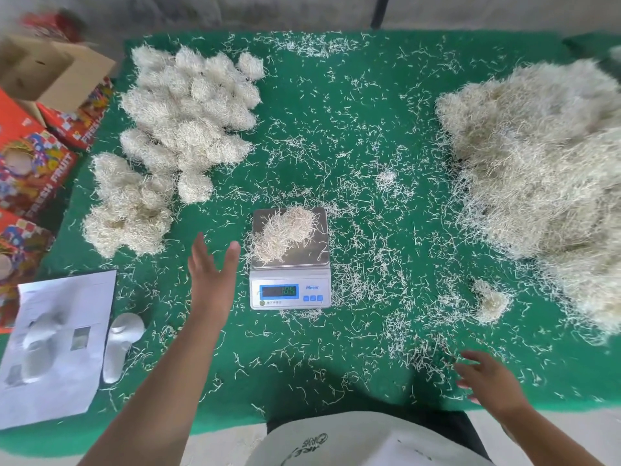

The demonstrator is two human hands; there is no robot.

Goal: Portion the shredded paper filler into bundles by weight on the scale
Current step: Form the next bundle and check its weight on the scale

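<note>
A small white digital scale [291,290] stands mid-table on the green cloth, its display lit. A loose clump of shredded paper [284,233] lies on its steel pan. My left hand [212,274] hovers just left of the scale, fingers straight and holding nothing. My right hand [488,378] is low at the right near the table's front edge, fingers spread over scattered shreds, also holding nothing. The big pile of unsorted shredded paper [544,173] fills the right side. Several finished bundles [181,129] are heaped at the left.
Loose shreds litter the green cloth [336,136]. A small tuft [490,302] lies right of the scale. A printed sheet [57,344] and a white object [121,344] lie at the front left. Red fruit boxes [30,169] and an open carton [50,68] stand beyond the left edge.
</note>
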